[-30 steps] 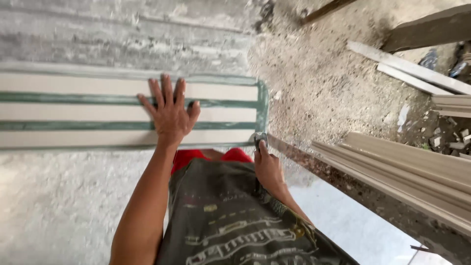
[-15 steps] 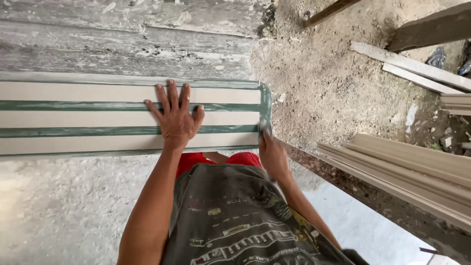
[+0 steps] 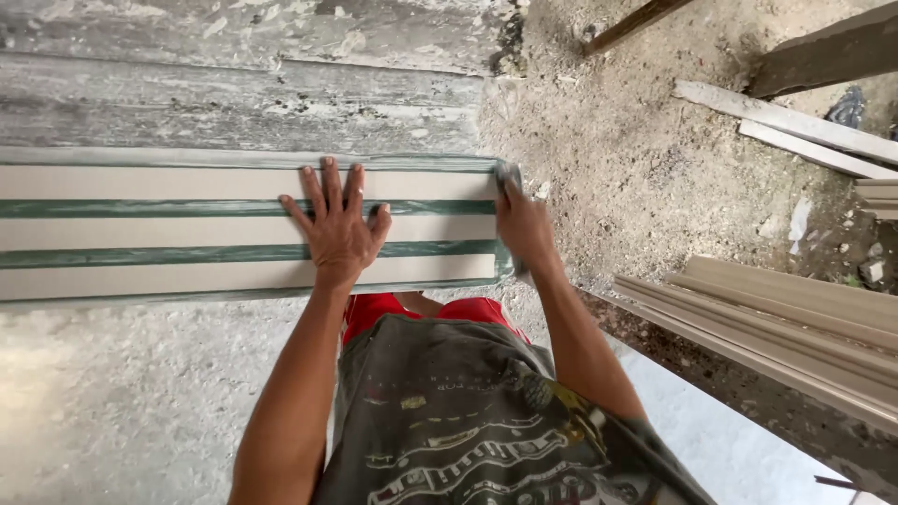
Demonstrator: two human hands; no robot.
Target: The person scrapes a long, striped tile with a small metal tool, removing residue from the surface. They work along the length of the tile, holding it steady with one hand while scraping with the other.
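Strips of pale tile [image 3: 187,229], three of them laid side by side with green-painted gaps between, lie flat on the rough grey slab [image 3: 140,411] right in front of my knees. My left hand [image 3: 339,229] is spread open, palm pressed flat on the middle strip, fingers splayed and gripping nothing. My right hand [image 3: 524,229] is curled around a small grey-green pad or rag [image 3: 510,176] at the end of the strips nearest the dirt floor [image 3: 636,159]; I cannot make out exactly what it is. The long axis of the strips runs across my body, one end going out of view beyond my left hand, the other stopping square under my right hand, so they point toward the dirt floor. I judge the wet-looking green coat could smear onto the pale faces if my palm slides, and the strips could drift apart or skew if I lean unevenly, since only my weight seems to hold them. Grit from the dirt floor just beyond the strips' end could also get dragged into the finish. A stack of beige mouldings [image 3: 786,323] lies further out, past my right hand.
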